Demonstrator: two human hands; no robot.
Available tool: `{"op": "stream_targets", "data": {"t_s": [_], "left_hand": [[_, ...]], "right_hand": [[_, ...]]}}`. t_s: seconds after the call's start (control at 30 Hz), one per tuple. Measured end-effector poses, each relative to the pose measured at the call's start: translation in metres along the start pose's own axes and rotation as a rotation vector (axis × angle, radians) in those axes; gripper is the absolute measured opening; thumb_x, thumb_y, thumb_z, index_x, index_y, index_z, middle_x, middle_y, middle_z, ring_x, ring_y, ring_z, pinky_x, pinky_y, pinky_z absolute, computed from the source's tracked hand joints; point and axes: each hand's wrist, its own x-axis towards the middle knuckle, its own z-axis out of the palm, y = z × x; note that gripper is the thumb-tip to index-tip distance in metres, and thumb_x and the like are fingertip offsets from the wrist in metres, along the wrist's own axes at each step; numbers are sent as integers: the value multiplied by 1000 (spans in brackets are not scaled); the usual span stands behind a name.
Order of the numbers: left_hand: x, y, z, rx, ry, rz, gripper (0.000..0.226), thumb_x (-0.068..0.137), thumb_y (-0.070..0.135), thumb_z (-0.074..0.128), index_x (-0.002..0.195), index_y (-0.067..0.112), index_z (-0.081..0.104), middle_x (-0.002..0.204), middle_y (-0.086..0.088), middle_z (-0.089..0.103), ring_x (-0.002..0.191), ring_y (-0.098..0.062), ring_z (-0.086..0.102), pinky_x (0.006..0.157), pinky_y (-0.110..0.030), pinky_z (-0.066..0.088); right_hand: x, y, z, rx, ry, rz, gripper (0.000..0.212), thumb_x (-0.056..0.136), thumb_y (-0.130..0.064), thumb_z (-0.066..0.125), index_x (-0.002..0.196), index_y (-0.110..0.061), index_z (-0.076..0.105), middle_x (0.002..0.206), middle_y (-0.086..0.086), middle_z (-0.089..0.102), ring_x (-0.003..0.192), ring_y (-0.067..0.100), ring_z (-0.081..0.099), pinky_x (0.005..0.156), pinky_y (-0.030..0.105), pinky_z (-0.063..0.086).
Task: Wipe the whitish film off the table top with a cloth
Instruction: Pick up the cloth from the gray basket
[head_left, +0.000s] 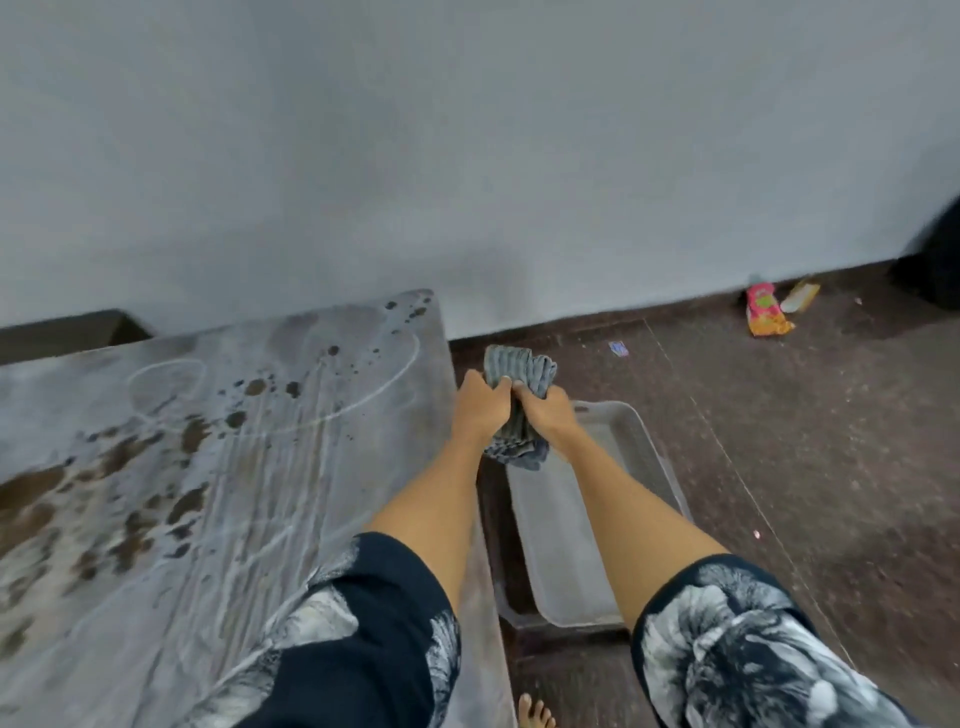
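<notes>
Both hands wring a grey cloth over a tray beside the filmed worktop.

The worktop (156, 467), coated in whitish film with dark wet patches, fills the left; a pale rectangular tray (644, 452) sits on the floor just beside its right edge. Above the tray, the ribbed cloth (519, 374) is bunched into a roll, its long axis running away from the person. The left hand (480, 405) and right hand (545, 410), touching each other, curl tightly round its middle.

No legible text anywhere.
</notes>
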Motion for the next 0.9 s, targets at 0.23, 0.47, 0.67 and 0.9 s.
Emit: {"op": "stream_targets", "data": {"t_s": [0.23, 0.47, 0.67, 0.9], "left_hand": [[-47, -56, -153, -64, 238, 24, 16, 95, 17, 44, 90, 6, 54, 92, -17, 59, 100, -36, 56, 79, -39, 44], [-103, -200, -286, -24, 346, -178, 25, 94, 13, 44, 72, 4, 38, 57, -4, 32, 47, -15, 28, 45, -27, 25], [-181, -334, -390, -112, 378, -373, 32, 96, 11, 43, 68, -3, 46, 62, -19, 45, 44, -15, 24, 40, -26, 23], [-262, -458, -476, -214, 545, -515, 25, 94, 5, 42, 69, 7, 40, 54, -6, 31, 46, -15, 26, 46, -31, 24]], "right_hand": [[-64, -61, 134, -179, -187, -182, 29, 98, -26, 43, 90, 0, 52, 74, 13, 53, 68, 25, 51, 54, 31, 39], [-158, -44, 304, -331, -451, -189, 16, 98, -16, 40, 96, -5, 51, 79, 10, 52, 68, 24, 49, 57, 31, 37], [-250, -6, 460, -442, -685, -119, 26, 94, -17, 47, 118, -6, 44, 117, 16, 52, 94, 28, 52, 74, 38, 46], [-355, 38, 602, -641, -851, -192, 51, 90, -18, 51, 135, -4, 34, 129, 19, 49, 101, 31, 55, 71, 36, 46]]}}
